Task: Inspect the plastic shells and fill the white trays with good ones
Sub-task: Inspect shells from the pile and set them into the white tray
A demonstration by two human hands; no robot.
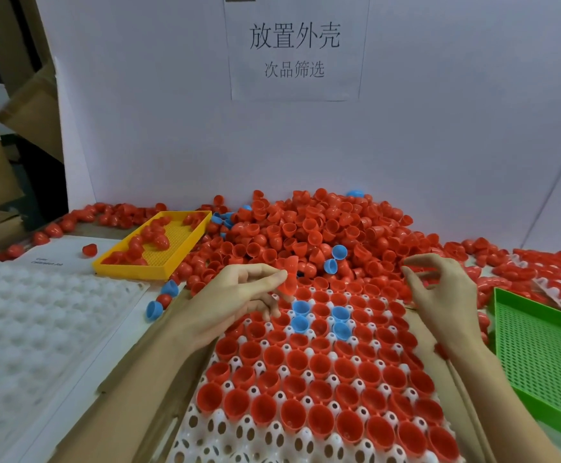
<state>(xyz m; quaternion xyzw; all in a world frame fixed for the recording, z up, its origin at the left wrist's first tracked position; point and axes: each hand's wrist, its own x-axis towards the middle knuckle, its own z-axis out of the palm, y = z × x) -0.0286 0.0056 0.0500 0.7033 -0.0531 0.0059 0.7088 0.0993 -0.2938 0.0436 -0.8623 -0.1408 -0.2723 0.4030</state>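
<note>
Closest to the camera is the white tray [205,439], mostly packed with red shells sitting open side up, plus four blue shells [301,307] mixed in near its far end. The nearest rows at the bottom edge look unfilled, just bare white sockets.

Looks like we're mid-inspection here. The left hand [239,295] is pinching a red shell [289,274] between thumb and fingertips, held up just above the far end of the tray, at about 12 o'clock from the tray's middle. The shell sits right at the fingertips, at roughly 2 o'clock from the palm. The right hand [439,292] has nothing in it, fingers loosely spread and a bit curled, hovering at about 2 o'clock from the tray's middle, near the edge of the big shell pile [322,228].

Next move, I'd guess: if that shell passes, it needs turning open side up and dropping into a free socket, and those seem to be at the near end, so it's a pull back toward 6 o'clock. If it's a dud, the yellow bin [129,272] at 10 o'clock already holds some red ones, so maybe that's for rejects. There's also a green bin [502,369] at 3 o'clock, can't tell what it's for.
</note>
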